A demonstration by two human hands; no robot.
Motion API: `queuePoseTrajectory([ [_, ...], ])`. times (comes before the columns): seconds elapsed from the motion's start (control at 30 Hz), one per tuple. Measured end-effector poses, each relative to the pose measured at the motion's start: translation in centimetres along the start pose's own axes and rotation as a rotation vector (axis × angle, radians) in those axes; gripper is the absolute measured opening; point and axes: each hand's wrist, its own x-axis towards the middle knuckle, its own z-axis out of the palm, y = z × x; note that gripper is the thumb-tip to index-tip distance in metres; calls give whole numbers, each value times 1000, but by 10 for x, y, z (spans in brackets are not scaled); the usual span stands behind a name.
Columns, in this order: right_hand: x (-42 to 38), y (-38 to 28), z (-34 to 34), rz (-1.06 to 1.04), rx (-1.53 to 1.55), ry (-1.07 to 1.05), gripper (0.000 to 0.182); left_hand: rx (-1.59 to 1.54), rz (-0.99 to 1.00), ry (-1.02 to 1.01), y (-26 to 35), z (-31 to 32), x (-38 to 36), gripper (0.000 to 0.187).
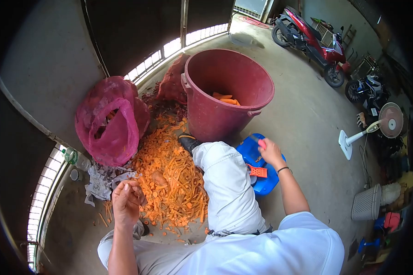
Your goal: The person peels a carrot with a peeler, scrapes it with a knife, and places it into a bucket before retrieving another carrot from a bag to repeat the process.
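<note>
My right hand (271, 153) is closed around the pink handle of a knife (262, 144), its blade pointing up and left over a blue plastic stool (265, 186). An orange peeler (257, 171) with a slotted head lies on the stool, below that hand. Raised over the left edge of a heap of carrot peelings (174, 183), my left hand (127, 200) has its fingers curled in, and nothing shows in them. Beyond my knee stands a large dark red bin (225, 121) with several carrots (226, 98) at its bottom.
A pink mesh sack (108, 146) slumps left of the heap, and a red sack (173, 80) lies behind the bin. Torn paper (101, 181) and a plastic bottle (78, 159) lie by the gate. A fan (353, 139), basket (367, 202) and red scooter (307, 39) stand right.
</note>
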Motion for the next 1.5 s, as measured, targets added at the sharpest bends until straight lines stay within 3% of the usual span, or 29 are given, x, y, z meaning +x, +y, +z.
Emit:
queuePoseTrajectory([
  [0.1,-24,26,23,82,54,-179,36,-9,-21,-5,-1,0,1,25],
  [0.23,-43,11,9,-150,-120,20,44,12,-34,31,-4,-4,3,26],
  [0.27,-46,11,5,-238,-14,0,43,25,-29,50,-3,-6,4,25],
  [0.37,-67,-8,-14,-221,154,-392,49,35,11,93,9,-10,7,24],
  [0.4,-78,-2,-8,-350,17,-356,53,37,-12,91,14,-11,9,23],
  [0.6,-81,-8,2,-218,-1,-465,48,74,-46,136,23,-30,18,22],
  [0.7,-64,-23,1,123,332,-342,33,484,-120,196,33,-40,24,26],
  [0.73,-54,-33,-1,111,333,-345,33,482,-113,205,38,-43,28,26],
  [0.8,-32,-105,-36,88,772,-277,32,1325,51,110,49,-51,43,31],
  [1.0,28,-324,-91,-659,629,-231,30,1801,75,124,46,-162,165,30],
  [1.13,51,-407,-45,-982,218,-324,39,1892,64,281,51,-225,267,28],
  [1.2,52,-417,-9,-972,173,-376,43,1683,254,435,44,-242,303,28],
  [1.3,53,-407,29,-992,68,-550,45,1742,158,435,-9,-251,319,26],
  [1.37,64,-396,23,-954,49,-623,45,2046,494,432,-67,-269,313,25],
  [1.5,85,-396,10,-880,38,-630,41,1919,614,439,-94,-260,296,19],
])
